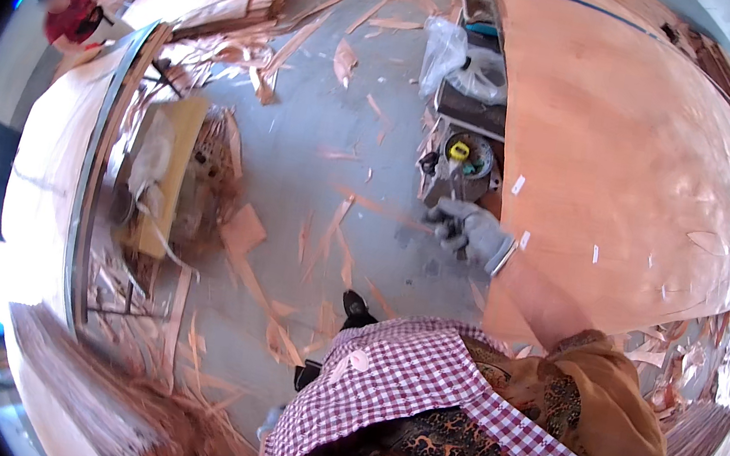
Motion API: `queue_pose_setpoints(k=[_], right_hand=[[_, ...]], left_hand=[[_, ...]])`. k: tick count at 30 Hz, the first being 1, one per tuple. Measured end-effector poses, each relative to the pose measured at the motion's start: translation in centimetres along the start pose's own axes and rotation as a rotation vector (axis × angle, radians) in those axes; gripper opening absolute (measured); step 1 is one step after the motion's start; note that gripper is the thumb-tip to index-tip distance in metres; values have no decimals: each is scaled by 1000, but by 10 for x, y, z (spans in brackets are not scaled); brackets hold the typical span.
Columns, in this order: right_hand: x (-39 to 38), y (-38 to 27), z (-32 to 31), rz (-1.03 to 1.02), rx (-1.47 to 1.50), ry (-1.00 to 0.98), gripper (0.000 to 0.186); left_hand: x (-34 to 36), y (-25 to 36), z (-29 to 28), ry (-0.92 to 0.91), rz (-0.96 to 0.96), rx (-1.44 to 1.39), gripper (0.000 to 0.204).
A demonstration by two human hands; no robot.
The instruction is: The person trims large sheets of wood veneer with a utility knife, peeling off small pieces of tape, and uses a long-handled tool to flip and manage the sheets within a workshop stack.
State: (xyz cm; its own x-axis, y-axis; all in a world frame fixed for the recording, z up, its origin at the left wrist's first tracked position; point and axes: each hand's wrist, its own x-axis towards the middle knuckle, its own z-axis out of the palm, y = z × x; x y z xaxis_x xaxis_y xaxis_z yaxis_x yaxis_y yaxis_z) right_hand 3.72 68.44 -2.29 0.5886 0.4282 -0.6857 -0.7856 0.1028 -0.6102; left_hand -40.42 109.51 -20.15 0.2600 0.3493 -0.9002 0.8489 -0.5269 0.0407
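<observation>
My right hand [473,235] wears a grey glove and reaches over the left edge of a large reddish wood veneer sheet [618,152]. Its fingers are curled; a thin dark shape shows just above them, too unclear to name. Beyond the hand, a round bowl [481,146] of small items holds a yellow tape measure [459,152]. Several small white strips [525,240] lie on the sheet near my wrist. Only a greyish bit of my left hand [270,422] seems to show beside my checked apron [393,363]; its fingers are hidden.
Shelving beside the sheet holds clear plastic bags [446,53]. Veneer scraps [243,230] litter the grey floor [305,126]. At left stand another veneer-topped table [55,175] and a yellow board [169,173]. A person in red [73,14] stands at far left. Stacked veneer [82,384] is at lower left.
</observation>
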Motion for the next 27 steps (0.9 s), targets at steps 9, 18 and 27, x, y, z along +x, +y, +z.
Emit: queue_pose_setpoints(k=[9,18,27], right_hand=[[14,3,29,-116,91,64,30],[83,-48,-16,-245,512,310,25],[81,-138,-16,-206,46,479,27]], left_hand=[[79,339,-260,286,622,270,29],[96,615,-317,13,964,384,24],[159,771,-304,-306,836,-347,25]])
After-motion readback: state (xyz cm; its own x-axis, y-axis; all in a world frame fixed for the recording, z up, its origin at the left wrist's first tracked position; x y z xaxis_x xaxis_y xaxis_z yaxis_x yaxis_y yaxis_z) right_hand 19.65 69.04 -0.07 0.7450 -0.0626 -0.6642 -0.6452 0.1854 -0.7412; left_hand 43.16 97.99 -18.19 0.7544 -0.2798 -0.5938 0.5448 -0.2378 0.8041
